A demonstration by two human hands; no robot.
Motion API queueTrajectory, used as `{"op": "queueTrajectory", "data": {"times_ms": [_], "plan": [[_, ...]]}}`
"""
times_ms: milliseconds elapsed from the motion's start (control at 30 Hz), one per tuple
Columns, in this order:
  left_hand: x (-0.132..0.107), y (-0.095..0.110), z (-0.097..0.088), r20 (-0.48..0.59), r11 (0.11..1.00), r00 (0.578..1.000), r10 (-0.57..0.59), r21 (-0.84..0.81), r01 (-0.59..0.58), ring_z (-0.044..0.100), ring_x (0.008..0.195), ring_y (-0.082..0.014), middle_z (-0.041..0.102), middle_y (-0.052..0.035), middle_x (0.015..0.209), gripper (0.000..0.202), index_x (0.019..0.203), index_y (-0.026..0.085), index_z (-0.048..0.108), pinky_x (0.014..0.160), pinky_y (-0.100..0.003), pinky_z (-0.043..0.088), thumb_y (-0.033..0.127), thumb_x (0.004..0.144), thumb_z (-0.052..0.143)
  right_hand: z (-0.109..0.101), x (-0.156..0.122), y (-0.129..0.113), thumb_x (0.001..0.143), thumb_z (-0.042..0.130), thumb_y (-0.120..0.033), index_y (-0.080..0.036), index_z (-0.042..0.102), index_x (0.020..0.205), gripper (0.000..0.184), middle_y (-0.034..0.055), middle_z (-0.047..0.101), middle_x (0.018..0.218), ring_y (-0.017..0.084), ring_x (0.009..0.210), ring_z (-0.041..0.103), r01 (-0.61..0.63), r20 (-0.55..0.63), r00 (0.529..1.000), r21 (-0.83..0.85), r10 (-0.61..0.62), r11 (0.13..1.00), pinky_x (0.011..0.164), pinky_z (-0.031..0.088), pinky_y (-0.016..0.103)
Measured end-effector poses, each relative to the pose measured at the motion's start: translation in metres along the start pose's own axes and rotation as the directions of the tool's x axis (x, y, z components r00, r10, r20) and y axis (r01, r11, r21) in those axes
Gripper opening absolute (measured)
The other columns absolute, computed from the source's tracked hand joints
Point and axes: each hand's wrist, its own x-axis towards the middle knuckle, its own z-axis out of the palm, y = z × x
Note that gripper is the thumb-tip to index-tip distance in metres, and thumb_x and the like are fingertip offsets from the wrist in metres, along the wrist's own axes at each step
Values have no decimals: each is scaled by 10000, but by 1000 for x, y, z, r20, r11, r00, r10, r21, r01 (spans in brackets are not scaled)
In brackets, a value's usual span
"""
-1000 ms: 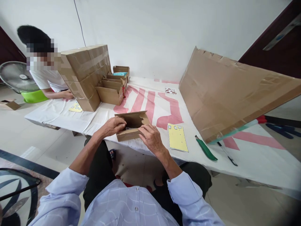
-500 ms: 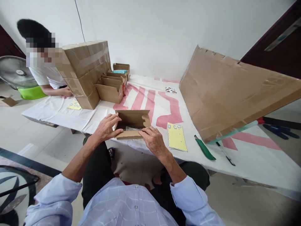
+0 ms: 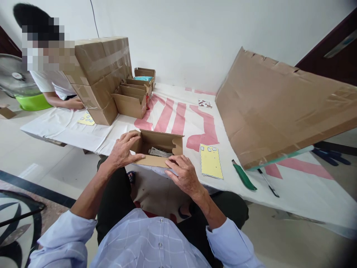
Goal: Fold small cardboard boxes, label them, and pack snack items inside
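Observation:
At the table's near edge stands a small open cardboard box (image 3: 156, 161), its top facing me. Inside it lies a flat whitish printed item (image 3: 159, 152), partly hidden by the front wall. My left hand (image 3: 124, 150) grips the box's left end, fingers over the side and thumb along the front edge. At the right front corner, my right hand (image 3: 182, 172) has its fingers on the front wall's edge, thumb below them. A yellow card (image 3: 211, 162) with drawn shapes lies to the right of my right hand.
Stacked taped cartons (image 3: 96, 80) rise at the left, beside several small open boxes (image 3: 129, 106). A large cardboard panel (image 3: 284, 108) leans at the right. Near it lie a green-handled tool (image 3: 244, 176) and a thin black pen-like item (image 3: 268, 183). A person (image 3: 55, 82) sits beyond the cartons.
The box's front wall has tilted outward slightly, showing more of the printed item inside. My right hand has shifted a little right and down. The view has also shifted slightly.

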Motion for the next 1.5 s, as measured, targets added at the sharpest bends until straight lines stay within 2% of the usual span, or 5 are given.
{"op": "queueTrajectory", "data": {"times_ms": [200, 300, 400, 1233, 1500], "plan": [[6, 7, -10, 97, 983, 995, 29, 180, -46, 337, 1590, -513, 607, -183, 1544, 685, 1227, 215, 754, 1108, -654, 466, 824, 952, 607, 0, 5, 1, 1023, 719, -230, -206, 800, 1174, 173, 116, 778, 1162, 286, 1065, 684, -11, -42, 999, 54, 13, 998, 890, 546, 441], [13, 7, -12, 139, 981, 986, 88, 157, -110, 449, 1520, -463, 625, -191, 1488, 686, 1179, 205, 759, 1114, -627, 465, 829, 974, 562, -4, 12, 1, 1072, 652, -241, -195, 804, 1134, 170, 109, 787, 1128, 267, 1028, 691, -11, -50, 999, 83, 15, 997, 899, 556, 431], [16, 7, -9, 157, 985, 983, 99, 127, -119, 537, 1423, -425, 626, -199, 1474, 720, 1224, 203, 750, 1082, -605, 491, 847, 960, 566, -7, 18, 3, 1092, 627, -254, -203, 806, 1085, 187, 96, 790, 1080, 249, 995, 703, -10, -29, 999, 129, 13, 992, 899, 572, 408], [-5, 12, -5, 83, 994, 993, 81, 63, -86, 445, 1406, -465, 600, -199, 1479, 949, 1459, 250, 679, 1117, -631, 423, 934, 801, 675, -12, 4, -10, 1047, 674, -199, -232, 789, 1089, 126, 88, 778, 1096, 250, 1034, 704, -32, 56, 998, 145, 24, 989, 927, 606, 399], [-6, 11, -1, 73, 997, 996, 54, 57, -58, 443, 1393, -463, 595, -204, 1486, 1007, 1512, 248, 636, 1097, -627, 436, 933, 777, 702, -6, 33, -6, 1059, 652, -190, -192, 784, 1136, 152, 112, 785, 1234, 277, 1046, 647, 15, 177, 984, -107, 4, 994, 900, 580, 420]]}}
